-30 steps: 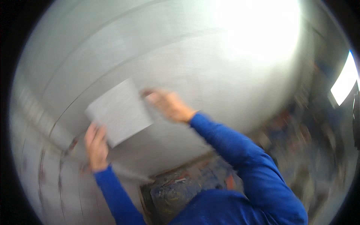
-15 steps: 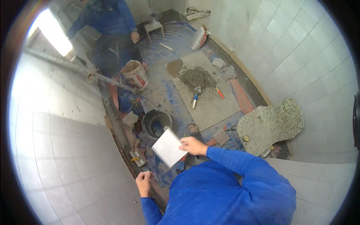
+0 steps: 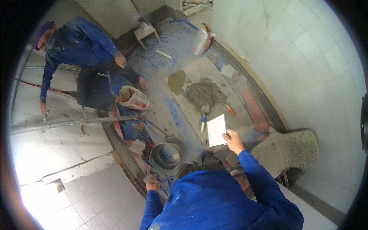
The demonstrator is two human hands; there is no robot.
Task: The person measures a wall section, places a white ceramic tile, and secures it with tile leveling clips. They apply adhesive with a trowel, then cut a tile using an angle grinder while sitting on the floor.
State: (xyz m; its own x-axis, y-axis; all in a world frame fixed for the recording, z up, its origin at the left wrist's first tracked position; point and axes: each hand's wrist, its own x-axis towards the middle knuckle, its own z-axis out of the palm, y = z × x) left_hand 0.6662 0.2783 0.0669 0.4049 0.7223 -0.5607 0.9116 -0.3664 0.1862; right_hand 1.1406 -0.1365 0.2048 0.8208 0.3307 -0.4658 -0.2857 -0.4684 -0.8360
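Observation:
My right hand (image 3: pixel 234 142) is closed on the edge of a white square tile (image 3: pixel 216 130), thumb on its near face. The tile is held up, tilted, over the near end of a flat board (image 3: pixel 184 101). On that board lies a heap of grey mortar (image 3: pixel 206 93), with a blue-and-white-handled trowel (image 3: pixel 203 122) at its near side and a red-orange-handled tool (image 3: pixel 230 110) beyond the tile. Low at the left, my left hand (image 3: pixel 153 185) is at a small pale tray-like thing (image 3: pixel 150 178); its fingers are too unclear to read.
A black bucket (image 3: pixel 165 156) stands between my left hand and the board. A rough stone slab (image 3: pixel 285 151) lies at right. Opposite, a co-worker in blue (image 3: pixel 82 44) crouches by an open sack (image 3: pixel 134 98). A metal pole (image 3: pixel 65 124) crosses the left; a small stool (image 3: pixel 145 32) stands far back.
My right hand has carried the tile from near the bucket rightward to the board. My left hand has come to the small pale thing. The view has turned, showing more of the co-worker.

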